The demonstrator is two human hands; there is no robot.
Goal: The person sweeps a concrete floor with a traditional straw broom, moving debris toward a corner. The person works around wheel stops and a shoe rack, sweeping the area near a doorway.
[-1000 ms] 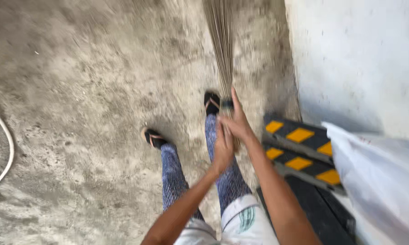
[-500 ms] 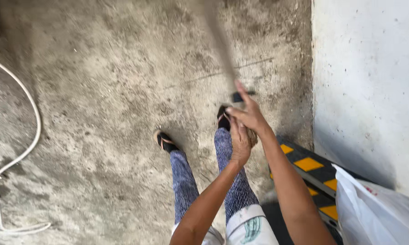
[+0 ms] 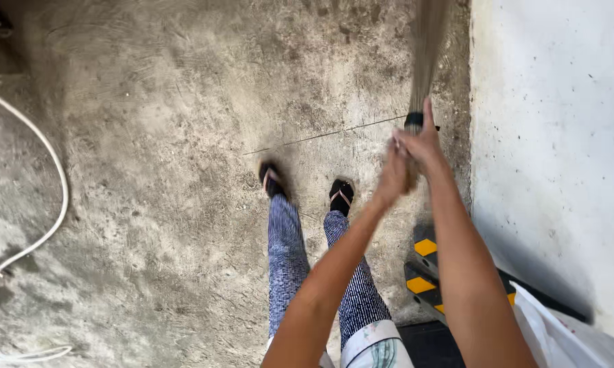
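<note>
Straw broom (image 3: 426,54) extends beyond both hands' grip.

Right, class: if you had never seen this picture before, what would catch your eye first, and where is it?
First, the two bare arms meeting right of centre, the left hand and right hand clasped on a broom whose blurred bristles reach toward the top edge. Next, the black-and-yellow striped block low against the white wall, and the white cord curving over the concrete floor at left.

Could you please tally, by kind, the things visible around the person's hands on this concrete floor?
Brooms, gripped by left hand and right hand: 1
Sandals: 2
White hoses: 1
Yellow-and-black striped curbs: 1
White plastic bags: 1
Total: 6
</note>
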